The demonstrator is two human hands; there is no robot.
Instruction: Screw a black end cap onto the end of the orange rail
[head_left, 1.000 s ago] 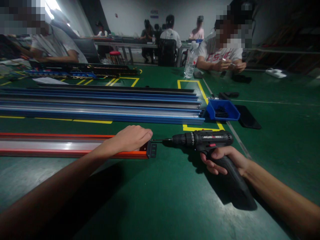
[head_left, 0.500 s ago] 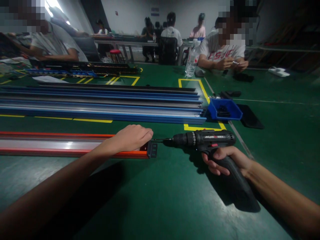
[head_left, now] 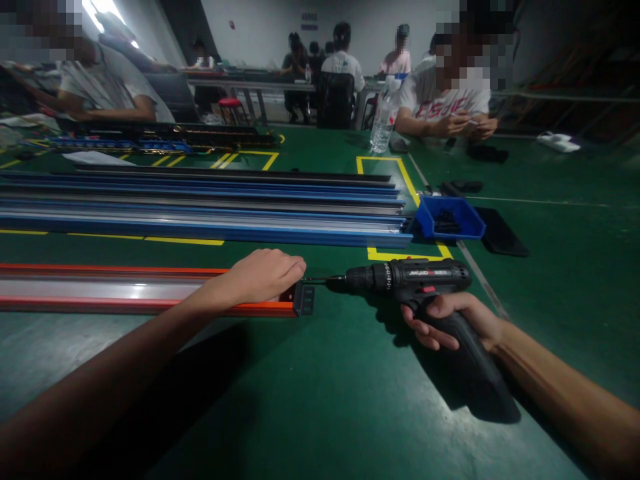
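Observation:
My right hand is wrapped round the grip of a black cordless drill, which lies low over the table and points left. Its long thin bit reaches the black end cap of an orange-edged metal profile. Over the right end of that profile, my left hand is closed, gripping it close behind the cap. The fingertips of my left hand are hidden under the hand. Whether a screw sits at the bit's tip is too small to tell.
Several blue and black profiles lie lengthwise behind the orange one. A blue bin with small dark parts stands right of them, beside a dark flat object. A plastic bottle stands farther back. Other people sit across the green table.
My hands, the drill and the orange profile show no clear movement. A person's hands at the back right have shifted slightly.

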